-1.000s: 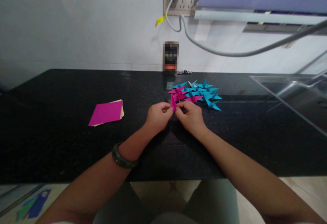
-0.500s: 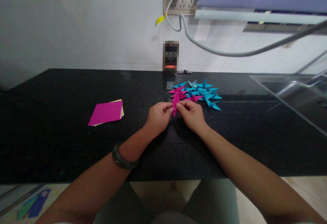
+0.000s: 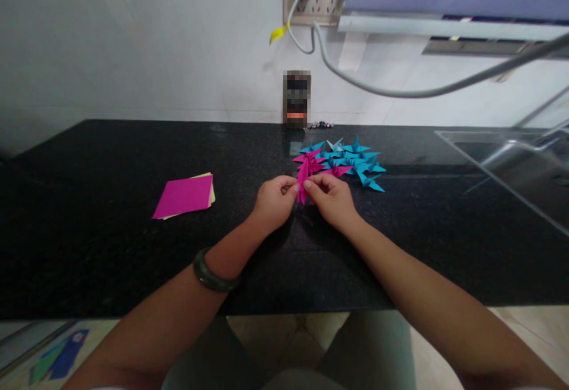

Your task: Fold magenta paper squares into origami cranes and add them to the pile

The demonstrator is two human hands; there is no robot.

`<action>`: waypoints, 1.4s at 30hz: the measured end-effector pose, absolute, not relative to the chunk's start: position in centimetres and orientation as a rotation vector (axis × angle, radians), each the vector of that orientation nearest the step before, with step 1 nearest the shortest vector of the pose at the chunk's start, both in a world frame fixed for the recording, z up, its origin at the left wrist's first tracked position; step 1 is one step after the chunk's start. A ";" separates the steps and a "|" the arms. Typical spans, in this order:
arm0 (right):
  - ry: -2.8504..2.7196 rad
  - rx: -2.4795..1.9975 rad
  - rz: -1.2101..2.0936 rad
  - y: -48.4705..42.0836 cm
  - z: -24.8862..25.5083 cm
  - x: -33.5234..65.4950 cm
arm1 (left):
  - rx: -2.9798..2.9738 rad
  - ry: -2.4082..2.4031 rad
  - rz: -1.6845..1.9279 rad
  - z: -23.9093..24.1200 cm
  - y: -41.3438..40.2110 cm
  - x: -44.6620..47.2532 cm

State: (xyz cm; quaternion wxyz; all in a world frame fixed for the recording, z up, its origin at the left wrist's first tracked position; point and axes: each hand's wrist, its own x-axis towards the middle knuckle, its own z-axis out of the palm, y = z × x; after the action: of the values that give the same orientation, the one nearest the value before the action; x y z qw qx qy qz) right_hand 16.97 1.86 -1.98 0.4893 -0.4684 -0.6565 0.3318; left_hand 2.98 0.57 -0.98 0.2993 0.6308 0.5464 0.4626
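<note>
Between my two hands, a pink origami crane (image 3: 303, 175) of folded paper is held just above the dark counter. My left hand (image 3: 274, 199) pinches its left side between thumb and fingers. From the other side my right hand (image 3: 331, 198) grips it, thumb on top. The fingertips hide part of its lower folds. Directly beyond the hands lies a cluster of finished paper cranes, with blue cranes (image 3: 367, 170) mostly to the right and a pink crane (image 3: 337, 170) near my right fingers.
A stack of square paper (image 3: 184, 196), magenta on top with yellow beneath, lies left on the black counter (image 3: 111, 265). A blurred-out box (image 3: 297, 99) leans against the wall beside a beaded string (image 3: 320, 124). A grey cable (image 3: 391, 90) hangs across the right. A sink (image 3: 511, 147) edges the right side.
The pink crane has shifted slightly left and changed its angle between my fingers. Both hands keep their pinch, with small finger movements. The cranes and the paper stack stay put.
</note>
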 end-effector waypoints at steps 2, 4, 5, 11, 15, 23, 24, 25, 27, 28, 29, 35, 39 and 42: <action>-1.607 -1.128 0.807 1.9 -2.0 17.0 | 1.672 1.437 1.235 -1.0 0.6 3.0; -1.615 -1.113 0.803 1.8 -2.0 17.0 | 1.664 1.416 1.247 -0.9 0.6 2.9; -1.617 -1.107 0.798 1.8 -2.0 17.0 | 1.656 1.401 1.252 -0.9 0.6 2.9; -1.616 -1.091 0.774 1.8 -1.9 17.0 | 1.433 1.270 1.301 -1.0 0.6 3.1; -1.626 -1.099 0.738 1.6 -1.7 16.9 | 1.220 1.198 1.327 -1.0 0.6 3.5; -1.598 -1.101 0.638 1.2 -1.4 16.7 | 1.039 1.077 1.240 -0.3 0.2 3.6; -1.591 -1.094 0.675 1.2 -1.4 16.7 | 1.011 1.062 1.224 -0.3 0.2 3.6; -1.578 -1.087 0.722 1.2 -1.4 16.6 | 0.986 1.054 1.213 -0.3 0.2 3.6; -1.534 -1.068 0.834 1.2 -1.4 16.5 | 0.945 1.045 1.207 -0.3 0.2 3.6; -1.507 -1.057 0.891 1.2 -1.4 16.5 | 0.933 1.042 1.210 -0.2 0.2 3.6; -1.482 -1.048 0.938 1.3 -1.4 16.5 | 0.925 1.037 1.212 -0.2 0.2 3.6; -1.425 -1.050 0.979 1.3 -1.3 16.4 | 0.928 1.057 1.218 -0.3 0.3 3.6; -1.428 -1.064 0.984 1.3 -1.5 16.3 | 0.925 1.057 1.239 -0.5 0.4 3.5; -1.479 -1.128 0.864 1.3 -1.8 16.4 | 0.957 1.065 1.249 -0.4 0.3 3.6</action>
State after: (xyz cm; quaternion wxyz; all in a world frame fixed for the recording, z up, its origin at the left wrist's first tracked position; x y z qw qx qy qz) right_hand 16.45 1.33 -1.76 0.5189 -0.4702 -0.6165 0.3601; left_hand 3.60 0.28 -0.44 0.5817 0.4098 0.4560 0.5347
